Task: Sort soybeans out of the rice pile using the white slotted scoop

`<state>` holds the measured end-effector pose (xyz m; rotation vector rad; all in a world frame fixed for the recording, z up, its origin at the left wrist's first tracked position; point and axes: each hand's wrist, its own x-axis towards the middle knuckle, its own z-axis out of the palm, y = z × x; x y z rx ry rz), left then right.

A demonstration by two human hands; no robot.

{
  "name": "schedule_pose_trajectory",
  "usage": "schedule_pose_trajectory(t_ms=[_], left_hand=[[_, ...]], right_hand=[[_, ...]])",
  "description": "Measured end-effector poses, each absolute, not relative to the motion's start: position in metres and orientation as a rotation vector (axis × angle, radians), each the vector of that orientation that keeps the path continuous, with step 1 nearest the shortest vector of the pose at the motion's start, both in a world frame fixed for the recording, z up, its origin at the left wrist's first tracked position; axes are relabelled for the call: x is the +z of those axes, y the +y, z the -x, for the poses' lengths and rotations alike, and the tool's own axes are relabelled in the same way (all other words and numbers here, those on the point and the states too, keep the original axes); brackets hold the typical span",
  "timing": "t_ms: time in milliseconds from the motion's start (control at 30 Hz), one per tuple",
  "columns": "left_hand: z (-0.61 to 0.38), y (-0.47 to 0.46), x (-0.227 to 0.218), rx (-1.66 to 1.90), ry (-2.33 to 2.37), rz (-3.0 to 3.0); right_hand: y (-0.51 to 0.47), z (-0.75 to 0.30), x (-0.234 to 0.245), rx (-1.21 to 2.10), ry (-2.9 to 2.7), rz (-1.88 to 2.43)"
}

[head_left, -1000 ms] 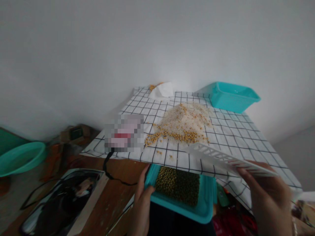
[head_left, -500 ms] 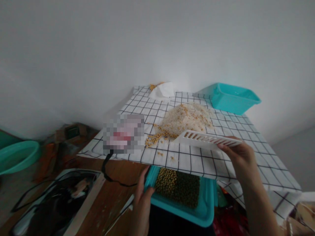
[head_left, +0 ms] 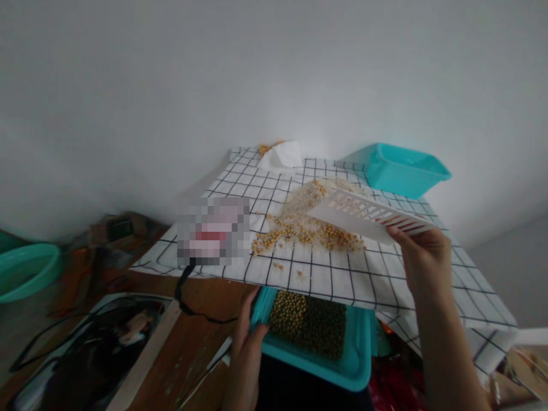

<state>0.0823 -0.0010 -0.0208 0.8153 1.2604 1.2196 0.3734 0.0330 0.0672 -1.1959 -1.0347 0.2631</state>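
My right hand (head_left: pixel 422 260) is closed on the near end of a white slotted plastic scoop (head_left: pixel 363 214), held tilted over a heap of rice mixed with yellow beans (head_left: pixel 308 225) on the black-and-white checked cloth (head_left: pixel 355 274). My left hand (head_left: pixel 246 342) grips the left rim of a teal tray (head_left: pixel 355 365) held under the table's front edge; the tray holds yellow and green beans (head_left: pixel 308 322). Loose yellow beans lie along the heap's near side.
A second teal tub (head_left: pixel 402 170) stands at the table's far right corner, a white tissue (head_left: pixel 280 157) at the far edge. A blurred-out object with a black cord (head_left: pixel 213 231) lies left of the heap. A teal basin (head_left: pixel 25 271) and a dark bag (head_left: pixel 98 348) lie lower left.
My right hand has carried the scoop away from me, from the table's near edge up over the heap's far side. The tray and my left hand have stayed in place.
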Motion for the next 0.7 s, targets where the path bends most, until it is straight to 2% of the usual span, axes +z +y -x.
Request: schedule_pose_trajectory(t_ms=[700], left_hand=[[-0.083,0.001,-0.024,1.173,1.254,-0.746]], right_hand=[[0.012,-0.386,0.060,0.186,-0.960,1.240]])
